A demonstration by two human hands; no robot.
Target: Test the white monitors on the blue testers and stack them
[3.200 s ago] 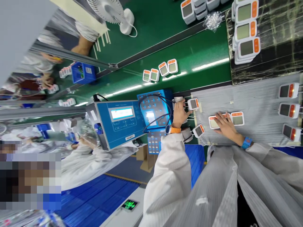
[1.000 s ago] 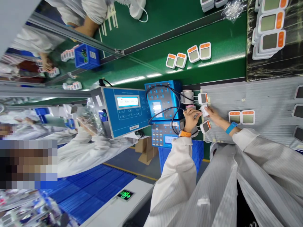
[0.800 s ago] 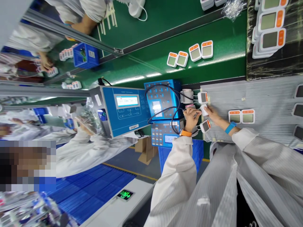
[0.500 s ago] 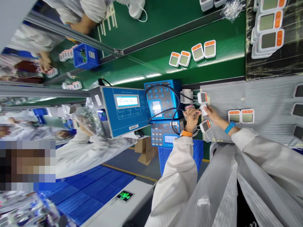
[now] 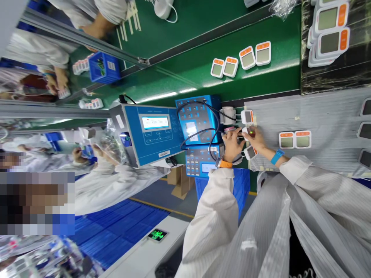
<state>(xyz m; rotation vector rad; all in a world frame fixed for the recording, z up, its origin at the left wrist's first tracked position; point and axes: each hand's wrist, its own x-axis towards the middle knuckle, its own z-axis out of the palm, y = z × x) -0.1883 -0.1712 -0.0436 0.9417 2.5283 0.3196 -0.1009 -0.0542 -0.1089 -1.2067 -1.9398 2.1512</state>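
Note:
My right hand (image 5: pixel 257 139), with a blue band at its wrist, is closed around a small white monitor (image 5: pixel 245 130), and its fingers hide part of the casing. A small reddish and green spot shows by the fingertips. To the left, my left hand (image 5: pixel 232 144), wearing an orange-strapped watch, has its fingers spread by a pink-edged cylinder (image 5: pixel 230 129) and the monitor's near side. Similar white monitors lie just above (image 5: pixel 247 116) and below (image 5: pixel 250 152) the held one. A short white tube runs from the upper monitor to a white cylinder (image 5: pixel 228 115).
Blue test boxes with screens (image 5: pixel 156 135) and black cables stand left of my hands. Two white-and-orange monitors (image 5: pixel 295 139) lie on the grey mat (image 5: pixel 272 116). Several more rest on the green bench (image 5: pixel 185 81), and stacks (image 5: pixel 332 41) stand at upper right. Co-workers' hands appear at left.
My left hand's fingers have opened from a pinch and spread beside the cylinder. My right hand has shifted slightly left and covers more of the white monitor.

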